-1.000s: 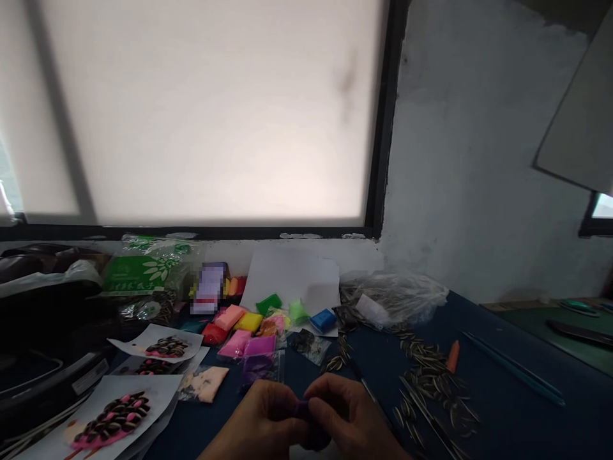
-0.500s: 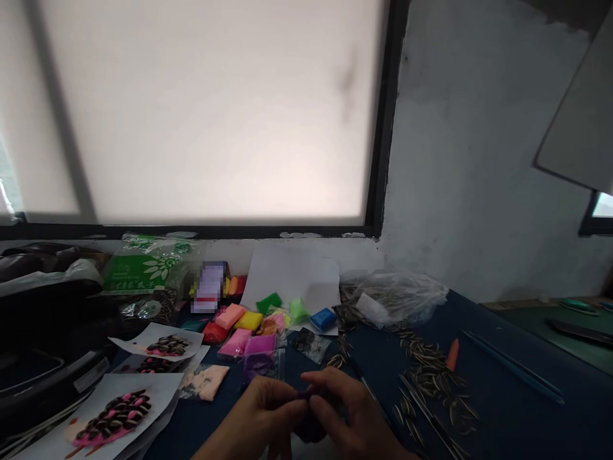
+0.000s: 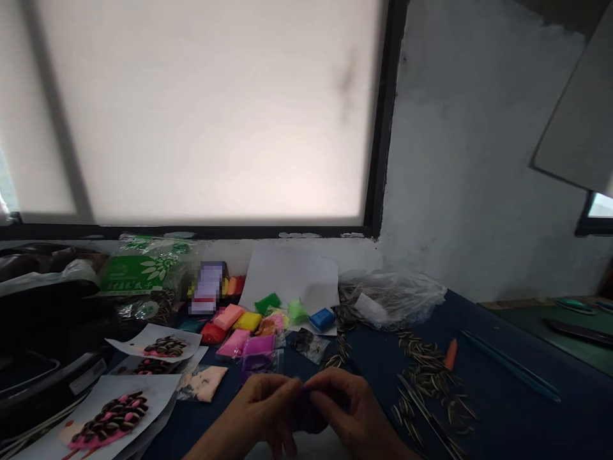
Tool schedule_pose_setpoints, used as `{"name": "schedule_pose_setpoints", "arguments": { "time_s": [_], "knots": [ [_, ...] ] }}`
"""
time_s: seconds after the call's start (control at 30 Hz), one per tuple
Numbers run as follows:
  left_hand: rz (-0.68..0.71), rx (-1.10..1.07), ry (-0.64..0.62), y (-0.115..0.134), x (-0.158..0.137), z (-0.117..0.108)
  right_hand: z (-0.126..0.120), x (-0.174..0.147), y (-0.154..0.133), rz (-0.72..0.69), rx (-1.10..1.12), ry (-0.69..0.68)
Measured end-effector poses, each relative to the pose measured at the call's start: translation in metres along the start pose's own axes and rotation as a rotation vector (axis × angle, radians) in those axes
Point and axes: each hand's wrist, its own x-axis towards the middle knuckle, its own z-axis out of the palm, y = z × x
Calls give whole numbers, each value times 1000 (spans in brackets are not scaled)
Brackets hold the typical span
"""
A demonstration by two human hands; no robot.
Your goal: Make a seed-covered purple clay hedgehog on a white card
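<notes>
At the bottom middle, a dark purple lump of modelling clay [image 3: 308, 414] is held between my two hands, in deep shadow. My left hand [image 3: 265, 409] pinches its upper left edge with thumb and forefinger. On the other side, my right hand [image 3: 352, 406] has thumb and forefinger closed on its top edge. The fingertips of both hands almost meet. Just beyond the left hand lie a purple clay packet [image 3: 258, 364] and a peach clay packet [image 3: 211, 382]. Part of a pale sheet [image 3: 320, 446] shows beneath the hands.
Loose sunflower seeds [image 3: 426, 367], tweezers [image 3: 428, 412], an orange clay stick [image 3: 451, 354] and a blue rod-like tool [image 3: 510, 367] lie to the right. Cards picturing seed-covered figures [image 3: 115, 415] are at left. Several clay packets, a phone [image 3: 208, 287] and a seed bag [image 3: 393, 297] stand behind.
My fingertips have come closer together and moved up slightly at the clay's top edge. The right forefinger, raised before, is now bent down onto it. The view has shifted slightly.
</notes>
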Motion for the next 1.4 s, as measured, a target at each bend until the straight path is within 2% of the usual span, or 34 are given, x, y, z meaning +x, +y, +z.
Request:
{"name": "schedule_pose_setpoints", "arguments": {
  "time_s": [0.1, 0.27, 0.47, 0.63, 0.83, 0.93, 1.17, 1.3, 1.4],
  "knots": [
    [5, 1, -16, 5, -4, 3, 0, 0, -3, 27, 24, 11],
    [-13, 12, -4, 7, -6, 8, 2, 0, -7, 107, 45, -60],
    [-50, 55, 69, 6, -6, 14, 4, 0, -6, 134, 52, -9],
    [-58, 142, 107, 9, -10, 22, 4, -1, -9, 88, -112, 24],
    [102, 383, 73, 12, -19, 30, 3, -1, -6, 90, -75, 63],
    [116, 470, 86, 8, -22, 30, 3, -1, -2, 74, -94, 70],
    [20, 254, -11, 18, -20, 26, 6, -1, -10, 119, 42, 25],
    [-40, 186, 17, 22, -15, 21, 6, 0, -10, 125, 43, -6],
    [-34, 159, 15, 20, -11, 14, 4, 2, -6, 135, 32, -4]
  ]
}}
